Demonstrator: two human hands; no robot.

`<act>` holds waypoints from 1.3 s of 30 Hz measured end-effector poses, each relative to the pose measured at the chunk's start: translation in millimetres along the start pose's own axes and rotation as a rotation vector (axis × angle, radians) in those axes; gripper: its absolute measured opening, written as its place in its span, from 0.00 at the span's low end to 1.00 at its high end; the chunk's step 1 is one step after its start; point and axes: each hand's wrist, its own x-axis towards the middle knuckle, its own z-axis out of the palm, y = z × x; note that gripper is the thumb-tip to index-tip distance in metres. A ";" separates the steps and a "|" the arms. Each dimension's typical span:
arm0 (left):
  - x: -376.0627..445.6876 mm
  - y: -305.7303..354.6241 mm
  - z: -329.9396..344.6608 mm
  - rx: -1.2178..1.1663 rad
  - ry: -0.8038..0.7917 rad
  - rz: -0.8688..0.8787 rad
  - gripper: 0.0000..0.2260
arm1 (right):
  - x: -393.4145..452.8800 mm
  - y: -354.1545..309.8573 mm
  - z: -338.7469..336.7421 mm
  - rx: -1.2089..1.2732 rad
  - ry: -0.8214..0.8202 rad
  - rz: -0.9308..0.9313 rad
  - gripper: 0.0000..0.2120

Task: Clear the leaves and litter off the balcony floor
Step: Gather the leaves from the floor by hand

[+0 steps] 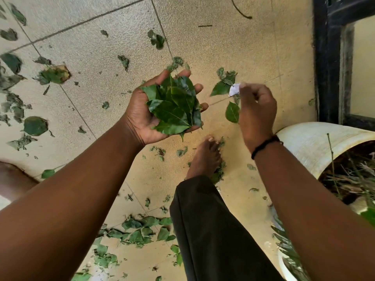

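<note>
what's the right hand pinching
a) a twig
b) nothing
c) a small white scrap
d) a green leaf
c: the right hand pinches a small white scrap at its fingertips, while the left hand cups the pile of green leaves.

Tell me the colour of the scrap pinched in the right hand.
White, maybe faintly lilac: the scrap shows in the head view at the right hand.
</note>
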 end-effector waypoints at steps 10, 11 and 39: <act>3.0 8.3 -7.3 0.046 -0.001 0.002 0.17 | 65.1 105.1 -5.8 -0.605 -0.194 0.408 0.26; 4.3 8.3 -9.1 0.053 0.006 -0.005 0.17 | 67.2 106.3 -2.6 -0.607 -0.178 0.384 0.25; 5.5 15.5 -5.4 0.066 0.069 0.004 0.17 | 76.6 58.6 52.3 -1.401 -0.651 -0.779 0.16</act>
